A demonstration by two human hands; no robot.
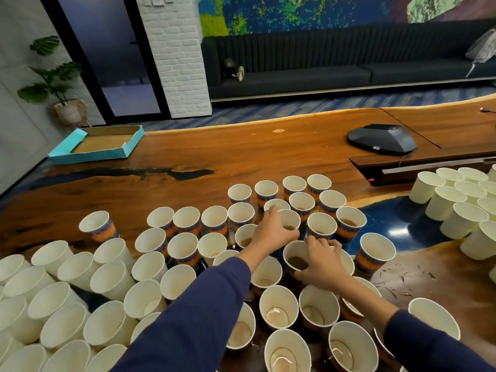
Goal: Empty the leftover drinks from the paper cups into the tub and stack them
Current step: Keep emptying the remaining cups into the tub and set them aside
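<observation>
Reaching into the crowd of paper cups on the wooden table (188, 154), the person works two cups at once. Going left to right: the left hand (272, 229) curls its fingers round a cup (289, 220) at frame centre, with brown drink in its bottom; the right hand (320, 260) wraps a nearer cup (296, 257), thumb side against its wall, dark liquid inside. To do this well, I judge each cup should be lifted straight up, kept level, clear of its touching neighbours, before carrying. No tub is in view, so its place cannot be told. Counting is rough: dozens of cups, plain white ones lower left and far right, orange-and-blue printed ones in the middle; two hands; one teal cardboard tray (102, 154) upper left.
</observation>
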